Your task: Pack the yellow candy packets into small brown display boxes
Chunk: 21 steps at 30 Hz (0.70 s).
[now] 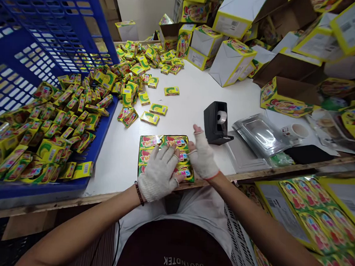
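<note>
Both my hands wear white knit gloves with the fingertips cut off. My left hand [158, 172] lies flat, fingers spread, on a block of yellow-green candy packets [152, 143] arranged in rows at the table's near edge. My right hand [202, 154] stands on edge against the right side of that block, fingers extended and together, holding nothing that I can see. A black tape dispenser [216, 122] with a white roll stands just beyond my right hand.
A blue plastic crate [35, 52] tilted on the left spills many small yellow packets [61, 118] onto the white table [192, 93]. More loose packets lie at the back. Cartons [233, 60] pile at the right. Clear plastic bags [258, 134] and a cup [296, 131] sit at the right.
</note>
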Available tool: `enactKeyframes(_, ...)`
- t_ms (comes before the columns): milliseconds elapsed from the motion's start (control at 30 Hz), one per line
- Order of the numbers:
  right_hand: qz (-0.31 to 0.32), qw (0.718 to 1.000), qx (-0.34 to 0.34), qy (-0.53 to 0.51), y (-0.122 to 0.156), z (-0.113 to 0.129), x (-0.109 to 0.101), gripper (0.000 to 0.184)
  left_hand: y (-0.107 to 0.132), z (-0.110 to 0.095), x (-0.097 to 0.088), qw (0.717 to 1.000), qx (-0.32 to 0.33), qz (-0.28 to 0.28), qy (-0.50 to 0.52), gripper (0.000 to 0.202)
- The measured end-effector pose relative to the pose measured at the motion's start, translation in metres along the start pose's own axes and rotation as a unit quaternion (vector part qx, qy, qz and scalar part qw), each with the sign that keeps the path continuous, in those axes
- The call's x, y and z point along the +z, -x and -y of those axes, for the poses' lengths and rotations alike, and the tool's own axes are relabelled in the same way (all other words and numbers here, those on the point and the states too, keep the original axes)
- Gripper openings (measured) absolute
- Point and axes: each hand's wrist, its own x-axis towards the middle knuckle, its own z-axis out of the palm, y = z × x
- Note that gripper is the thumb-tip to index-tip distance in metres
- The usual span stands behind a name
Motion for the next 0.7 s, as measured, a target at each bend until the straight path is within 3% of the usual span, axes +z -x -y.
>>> enactKeyframes(100,0.052,0.998,-0.012,0.041,-0.002,-0.005,0.030,0.058,-0.006,-0.013,0.012,0.994,-0.025,0.076,-0.069,0.075)
enactKeyframes(167,0.067,0.997,-0.008,0.027,0.000,-0.009,0.039,0.058,-0.005,-0.016,0.015,0.991,-0.027,0.100,-0.086,0.078)
enactKeyframes(267,0.058,0.996,0.053,-0.045,0.005,-0.015,0.036,0.060,-0.003,-0.013,0.014,0.991,-0.019,0.102,-0.088,0.073)
enactKeyframes(367,0.028,0.990,0.076,-0.117,0.020,-0.017,0.017,0.055,0.000,-0.004,0.010,0.993,0.006,0.091,-0.071,0.059)
enactKeyframes(467,0.042,0.990,-0.067,-0.115,0.047,-0.014,-0.013,0.045,0.003,0.001,0.007,0.995,0.033,0.078,-0.052,0.053)
enactKeyframes(567,0.099,0.968,-0.209,-0.093,0.075,-0.012,-0.038,0.044,0.004,0.000,0.006,0.996,0.037,0.069,-0.048,0.055)
enactKeyframes(700,0.165,0.959,-0.218,-0.070,0.087,-0.011,-0.048,0.043,0.004,-0.002,0.006,0.996,0.040,0.069,-0.051,0.055)
